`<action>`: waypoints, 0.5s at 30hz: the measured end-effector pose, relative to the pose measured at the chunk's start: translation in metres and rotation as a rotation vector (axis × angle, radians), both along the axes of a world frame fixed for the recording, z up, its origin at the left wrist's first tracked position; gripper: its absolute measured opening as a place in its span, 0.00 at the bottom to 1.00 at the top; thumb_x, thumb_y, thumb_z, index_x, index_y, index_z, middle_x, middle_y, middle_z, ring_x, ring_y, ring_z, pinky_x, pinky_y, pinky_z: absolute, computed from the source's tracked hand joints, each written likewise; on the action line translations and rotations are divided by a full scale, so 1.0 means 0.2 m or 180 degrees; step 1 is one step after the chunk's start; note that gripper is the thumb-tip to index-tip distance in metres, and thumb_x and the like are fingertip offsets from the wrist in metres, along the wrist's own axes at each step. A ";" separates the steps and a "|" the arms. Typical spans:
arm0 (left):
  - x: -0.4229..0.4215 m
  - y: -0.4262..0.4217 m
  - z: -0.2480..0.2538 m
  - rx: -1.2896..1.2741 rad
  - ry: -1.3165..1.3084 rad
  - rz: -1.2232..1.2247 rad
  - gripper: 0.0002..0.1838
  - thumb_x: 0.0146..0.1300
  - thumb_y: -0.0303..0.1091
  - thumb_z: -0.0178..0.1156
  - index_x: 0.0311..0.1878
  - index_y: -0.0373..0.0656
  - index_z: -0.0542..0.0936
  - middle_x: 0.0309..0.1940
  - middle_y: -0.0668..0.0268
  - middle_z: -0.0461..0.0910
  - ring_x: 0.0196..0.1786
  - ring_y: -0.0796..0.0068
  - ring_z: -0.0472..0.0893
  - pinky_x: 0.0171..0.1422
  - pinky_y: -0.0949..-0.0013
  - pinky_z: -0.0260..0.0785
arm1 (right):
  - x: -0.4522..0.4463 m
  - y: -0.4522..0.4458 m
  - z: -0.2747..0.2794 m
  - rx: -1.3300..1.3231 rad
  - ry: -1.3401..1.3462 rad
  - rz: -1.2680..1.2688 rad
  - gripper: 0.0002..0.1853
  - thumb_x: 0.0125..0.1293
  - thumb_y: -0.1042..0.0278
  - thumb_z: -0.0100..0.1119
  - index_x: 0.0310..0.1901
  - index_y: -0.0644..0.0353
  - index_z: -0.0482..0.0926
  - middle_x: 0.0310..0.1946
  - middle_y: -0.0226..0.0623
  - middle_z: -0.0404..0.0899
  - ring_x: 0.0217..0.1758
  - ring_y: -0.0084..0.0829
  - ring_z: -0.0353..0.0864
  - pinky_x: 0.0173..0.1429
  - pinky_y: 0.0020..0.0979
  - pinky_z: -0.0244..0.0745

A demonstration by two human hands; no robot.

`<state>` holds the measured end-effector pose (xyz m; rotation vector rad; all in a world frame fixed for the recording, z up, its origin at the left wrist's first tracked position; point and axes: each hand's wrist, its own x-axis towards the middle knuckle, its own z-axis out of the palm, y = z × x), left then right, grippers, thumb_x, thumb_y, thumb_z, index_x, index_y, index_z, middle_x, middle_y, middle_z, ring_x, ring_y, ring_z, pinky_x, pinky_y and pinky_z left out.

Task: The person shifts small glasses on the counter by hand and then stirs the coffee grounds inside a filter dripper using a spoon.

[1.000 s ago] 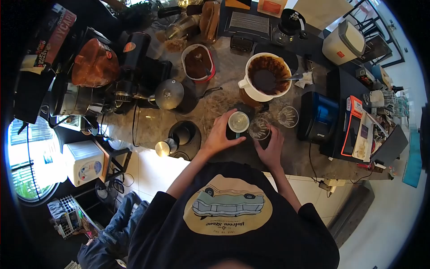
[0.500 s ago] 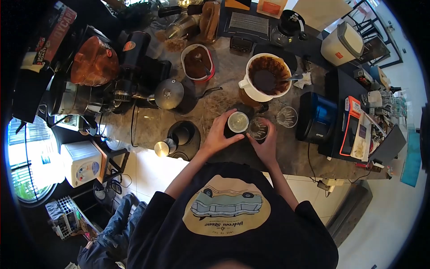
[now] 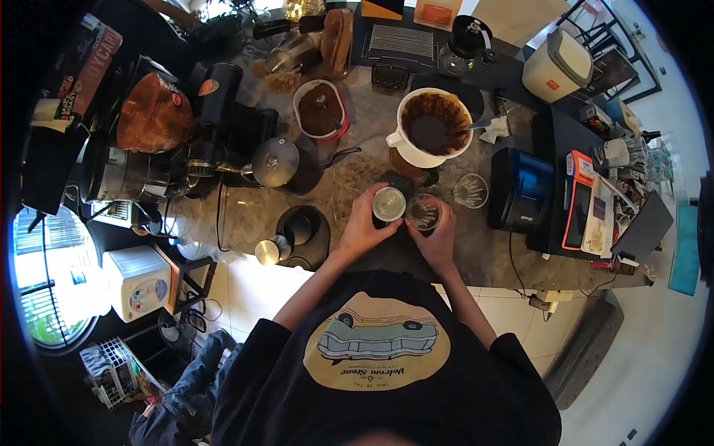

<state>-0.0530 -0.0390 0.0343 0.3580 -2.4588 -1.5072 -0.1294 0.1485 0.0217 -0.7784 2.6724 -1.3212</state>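
My left hand (image 3: 364,223) is wrapped around a small glass with a pale rim (image 3: 389,204); whether it holds liquid, I cannot tell. Close beside it, my right hand (image 3: 437,236) grips a clear ribbed glass (image 3: 423,213), upright or nearly so. Another ribbed glass (image 3: 471,191) stands to the right of that hand. Beyond the hands is a white coffee dripper (image 3: 395,141) with dark wet grounds and a spoon in it. It sits on a server of brown liquid (image 3: 407,165), mostly hidden beneath it.
A gooseneck kettle (image 3: 276,162) and a tub of ground coffee (image 3: 318,109) stand left of the dripper. A black round-topped device (image 3: 303,230) is near the counter's front edge. To the right is a black printer (image 3: 522,189). Another person's legs (image 3: 195,383) show at lower left.
The view has shifted slightly, so the counter things appear a little farther left. Both hands keep their hold on the two glasses, with no clear movement of their own.
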 end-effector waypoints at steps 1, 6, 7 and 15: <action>0.00 0.00 0.00 -0.0029 0.0034 0.0006 0.42 0.53 0.38 0.76 0.70 0.43 0.67 0.65 0.54 0.74 0.69 0.51 0.73 0.74 0.54 0.63 | 0.00 0.00 -0.01 0.0004 0.0016 -0.0005 0.37 0.57 0.55 0.76 0.64 0.60 0.68 0.58 0.44 0.76 0.63 0.47 0.73 0.68 0.47 0.63; 0.03 -0.02 0.01 0.0030 0.0117 -0.0037 0.39 0.53 0.36 0.76 0.67 0.42 0.70 0.63 0.54 0.76 0.68 0.53 0.76 0.72 0.57 0.67 | 0.00 0.00 -0.01 0.0073 0.0069 0.0004 0.38 0.58 0.53 0.75 0.64 0.61 0.68 0.58 0.45 0.76 0.62 0.47 0.73 0.68 0.47 0.63; 0.03 -0.02 0.02 0.0037 0.0141 -0.0035 0.38 0.53 0.35 0.76 0.67 0.42 0.70 0.63 0.54 0.77 0.67 0.54 0.77 0.71 0.57 0.68 | 0.00 0.00 0.00 0.0070 0.0073 0.0016 0.38 0.58 0.53 0.75 0.64 0.61 0.68 0.58 0.45 0.76 0.62 0.47 0.73 0.68 0.47 0.63; 0.07 -0.03 0.15 0.0256 0.0208 -0.0062 0.38 0.52 0.33 0.77 0.67 0.41 0.71 0.62 0.55 0.78 0.66 0.59 0.79 0.70 0.59 0.69 | 0.01 0.00 -0.02 -0.0037 0.0176 -0.0011 0.38 0.54 0.65 0.79 0.64 0.60 0.67 0.59 0.46 0.74 0.64 0.50 0.71 0.69 0.48 0.64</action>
